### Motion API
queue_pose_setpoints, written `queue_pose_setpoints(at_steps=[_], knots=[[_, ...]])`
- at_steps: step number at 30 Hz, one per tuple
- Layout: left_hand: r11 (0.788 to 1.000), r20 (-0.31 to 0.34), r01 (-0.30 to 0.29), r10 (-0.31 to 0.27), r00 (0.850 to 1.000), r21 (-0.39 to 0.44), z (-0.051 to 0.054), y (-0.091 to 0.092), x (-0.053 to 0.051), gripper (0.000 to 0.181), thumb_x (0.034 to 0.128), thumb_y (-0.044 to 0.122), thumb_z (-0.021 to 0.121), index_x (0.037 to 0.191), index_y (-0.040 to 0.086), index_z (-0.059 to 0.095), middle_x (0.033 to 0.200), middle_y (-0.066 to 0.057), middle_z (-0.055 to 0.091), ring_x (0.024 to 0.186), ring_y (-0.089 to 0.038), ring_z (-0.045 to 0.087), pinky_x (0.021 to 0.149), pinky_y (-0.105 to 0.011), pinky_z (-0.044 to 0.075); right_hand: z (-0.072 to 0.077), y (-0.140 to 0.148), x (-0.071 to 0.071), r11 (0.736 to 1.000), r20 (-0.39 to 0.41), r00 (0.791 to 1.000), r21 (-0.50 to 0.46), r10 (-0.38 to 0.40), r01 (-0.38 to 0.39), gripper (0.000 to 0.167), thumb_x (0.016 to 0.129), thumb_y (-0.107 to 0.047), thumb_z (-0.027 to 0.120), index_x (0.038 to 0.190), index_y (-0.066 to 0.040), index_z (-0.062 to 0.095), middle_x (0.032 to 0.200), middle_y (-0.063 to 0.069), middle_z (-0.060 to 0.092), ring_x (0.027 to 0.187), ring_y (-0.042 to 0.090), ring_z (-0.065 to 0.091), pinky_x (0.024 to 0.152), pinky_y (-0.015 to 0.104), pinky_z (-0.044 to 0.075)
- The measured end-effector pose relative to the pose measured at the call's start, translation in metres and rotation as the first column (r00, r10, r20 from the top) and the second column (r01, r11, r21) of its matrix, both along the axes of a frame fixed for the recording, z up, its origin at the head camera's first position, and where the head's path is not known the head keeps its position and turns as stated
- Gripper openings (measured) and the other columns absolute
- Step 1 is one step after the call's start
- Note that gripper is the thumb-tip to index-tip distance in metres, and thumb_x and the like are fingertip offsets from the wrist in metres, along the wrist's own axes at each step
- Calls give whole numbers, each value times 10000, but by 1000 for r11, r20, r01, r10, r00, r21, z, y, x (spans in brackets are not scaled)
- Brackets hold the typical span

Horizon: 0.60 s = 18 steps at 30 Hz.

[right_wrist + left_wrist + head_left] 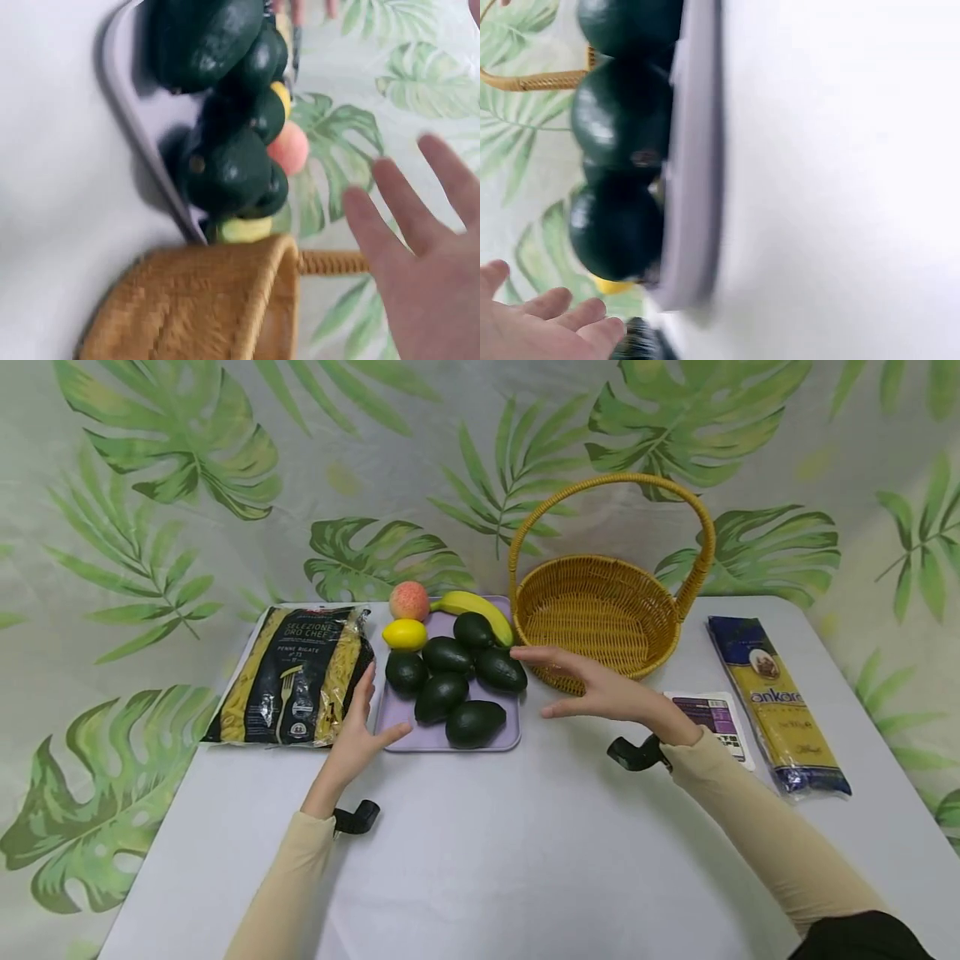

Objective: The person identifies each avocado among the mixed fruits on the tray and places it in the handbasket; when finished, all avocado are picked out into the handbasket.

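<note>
A lilac tray [390,741] carries several dark green avocados [476,724], a lemon [405,634], a peach [409,601] and a banana [467,607]. My left hand [356,745] hovers at the tray's left side, fingers extended and thumb apart, holding nothing. Over the right side, my right hand [600,689] is spread with its fingertips near an avocado [501,671], and its palm side is bare in the right wrist view. Behind that hand stands a wicker basket [588,610] with a tall arched handle.
A black bag of penne pasta [288,677] lies left of the tray, close to my left hand. On the right are a white and purple flat package [708,718], partly behind my right wrist, and a blue and yellow spaghetti packet [776,706]. A leaf-print cloth [360,468] hangs behind the white table.
</note>
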<state>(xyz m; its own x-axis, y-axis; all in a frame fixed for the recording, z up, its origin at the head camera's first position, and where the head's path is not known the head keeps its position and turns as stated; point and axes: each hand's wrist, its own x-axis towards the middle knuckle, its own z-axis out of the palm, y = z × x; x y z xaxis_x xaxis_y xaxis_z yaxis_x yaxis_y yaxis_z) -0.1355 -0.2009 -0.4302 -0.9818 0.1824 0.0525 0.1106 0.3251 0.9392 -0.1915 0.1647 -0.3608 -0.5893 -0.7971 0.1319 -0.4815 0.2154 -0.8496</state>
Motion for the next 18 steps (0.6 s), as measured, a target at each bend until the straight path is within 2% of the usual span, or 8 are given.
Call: queue_pose_setpoints(at_steps=[2,4,6,8,12,18], knots=[[999,38,-3,4,999,-35,-15,-3,-2,1037,850,144,737,1547,154,-31,1597,-83,-34,1442,-311,22,1140,-492,83,-2,-10,-8,997,67,994,-9,83,-83,716,882,-119,699,1495,-130,330,1528,8,303,1400,252,242,1110,512,209],[996,65,0,5,998,-85,-26,-5,-2,1063,844,197,750,1543,139,-48,1595,-105,-40,1439,-324,15,1133,-517,85,-5,-19,-16,988,130,979,-17,156,-155,699,888,-120,690,1487,-88,332,1522,45,308,1384,306,255,1098,537,218],[991,85,7,5,996,-132,-33,-5,-3,1092,832,240,763,1539,120,-60,1591,-128,-51,1437,-331,3,1128,-534,78,-8,-27,-23,977,165,963,-12,213,-214,686,888,-120,688,1478,-64,341,1513,67,318,1362,336,278,1089,541,236],[985,87,12,3,996,-174,-38,-4,-4,1116,818,270,774,1534,87,-62,1586,-153,-61,1436,-330,-13,1129,-529,65,-10,-35,-30,964,182,948,4,263,-268,665,890,-93,676,1470,-55,353,1506,74,327,1357,311,294,1087,522,254],[969,78,24,-5,997,-246,-43,-2,-7,1154,794,295,792,1524,34,-62,1577,-184,-89,1432,-342,-36,1129,-530,49,-14,-50,-41,937,195,924,57,328,-345,637,886,-20,654,1460,-77,383,1485,46,365,1363,239,305,1093,492,262],[947,48,10,5,999,-320,-42,2,-6,1154,773,273,804,1507,-39,-31,1568,-222,-76,1425,-384,-20,1122,-547,62,-23,-70,-51,905,202,900,108,386,-412,560,881,-2,637,1407,-56,453,1435,37,429,1341,254,324,1099,495,241]])
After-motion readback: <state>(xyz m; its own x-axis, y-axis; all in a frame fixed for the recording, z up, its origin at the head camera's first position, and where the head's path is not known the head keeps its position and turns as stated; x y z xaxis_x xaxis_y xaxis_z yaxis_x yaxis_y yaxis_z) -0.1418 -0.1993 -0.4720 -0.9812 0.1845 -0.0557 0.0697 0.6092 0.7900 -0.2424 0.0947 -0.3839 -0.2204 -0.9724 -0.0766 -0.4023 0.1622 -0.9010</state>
